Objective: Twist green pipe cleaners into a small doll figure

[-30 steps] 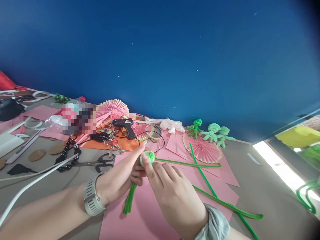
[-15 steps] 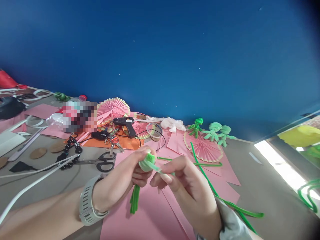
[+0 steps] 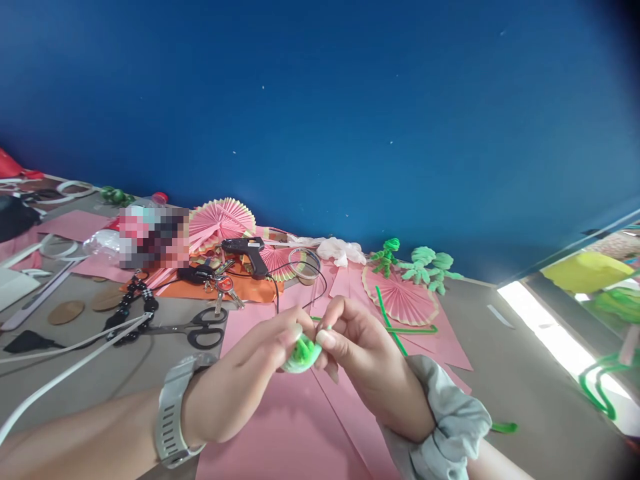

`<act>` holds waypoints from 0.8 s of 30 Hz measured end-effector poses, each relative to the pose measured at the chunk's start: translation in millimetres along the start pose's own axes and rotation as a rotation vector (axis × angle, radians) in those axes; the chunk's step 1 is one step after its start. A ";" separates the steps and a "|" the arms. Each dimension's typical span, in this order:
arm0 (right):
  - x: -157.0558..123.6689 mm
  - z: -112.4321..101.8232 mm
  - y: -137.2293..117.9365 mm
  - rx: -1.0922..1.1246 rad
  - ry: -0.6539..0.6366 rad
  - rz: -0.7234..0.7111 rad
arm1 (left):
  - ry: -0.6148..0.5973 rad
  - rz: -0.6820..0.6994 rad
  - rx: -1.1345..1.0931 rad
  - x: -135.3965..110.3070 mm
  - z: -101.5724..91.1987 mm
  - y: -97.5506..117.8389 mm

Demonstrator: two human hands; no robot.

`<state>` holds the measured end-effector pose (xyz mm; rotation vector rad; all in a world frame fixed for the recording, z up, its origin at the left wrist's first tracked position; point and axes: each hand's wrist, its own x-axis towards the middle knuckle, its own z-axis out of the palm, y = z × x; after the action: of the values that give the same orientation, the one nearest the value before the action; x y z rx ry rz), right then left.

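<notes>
My left hand (image 3: 245,377), with a grey watch on the wrist, pinches a small green pipe-cleaner coil (image 3: 303,352) from the left. My right hand (image 3: 365,360), a grey scrunchie on its wrist, pinches the same coil from the right, fingers curled close. Both hands hover low over pink paper sheets (image 3: 280,440). A long green pipe cleaner (image 3: 387,313) trails away across the paper behind my right hand.
Black scissors (image 3: 200,328), keys (image 3: 225,285), a black glue gun (image 3: 247,250) and a tape roll (image 3: 306,261) lie beyond my hands. Pink paper fans (image 3: 400,297) and green pipe-cleaner figures (image 3: 425,263) sit near the blue wall (image 3: 350,120). White cables (image 3: 65,363) cross the left.
The green stems that hung below my left hand are hidden now. My right hand has moved from pulling a strand out to the right back in against the coil, and both hands sit lower.
</notes>
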<state>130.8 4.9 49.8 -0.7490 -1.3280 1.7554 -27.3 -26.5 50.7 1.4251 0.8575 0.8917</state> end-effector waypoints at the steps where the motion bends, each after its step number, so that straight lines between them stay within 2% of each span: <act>1: 0.8 -1.8 -1.6 -0.026 0.020 0.038 | 0.000 0.037 0.094 0.0 0.3 1.0; 5: 3.8 -12.2 -7.0 -0.231 0.066 0.119 | -0.020 0.072 0.499 1.0 1.6 2.5; 10: -1.2 -15.3 -12.4 -0.633 0.087 -0.001 | -0.029 0.023 0.821 3.2 3.3 -6.1; 14: -9.6 -6.1 -15.6 -0.942 0.084 -0.114 | 0.006 -0.056 0.933 7.1 2.2 -11.5; 17: -12.6 -1.8 -14.7 -1.059 0.063 -0.224 | 0.047 -0.111 0.826 9.9 -0.7 -8.6; 20: -12.3 -1.0 -13.4 -1.116 0.019 -0.358 | 0.068 -0.146 0.581 11.7 -4.0 -3.8; 24: -10.7 -3.8 -15.0 -1.102 -0.032 -0.434 | -0.037 -0.226 0.159 13.3 -7.1 -2.6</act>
<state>143.0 -0.4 63.1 -0.8824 -2.2749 0.5968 -27.9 -11.4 48.8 1.4421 1.0576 0.6360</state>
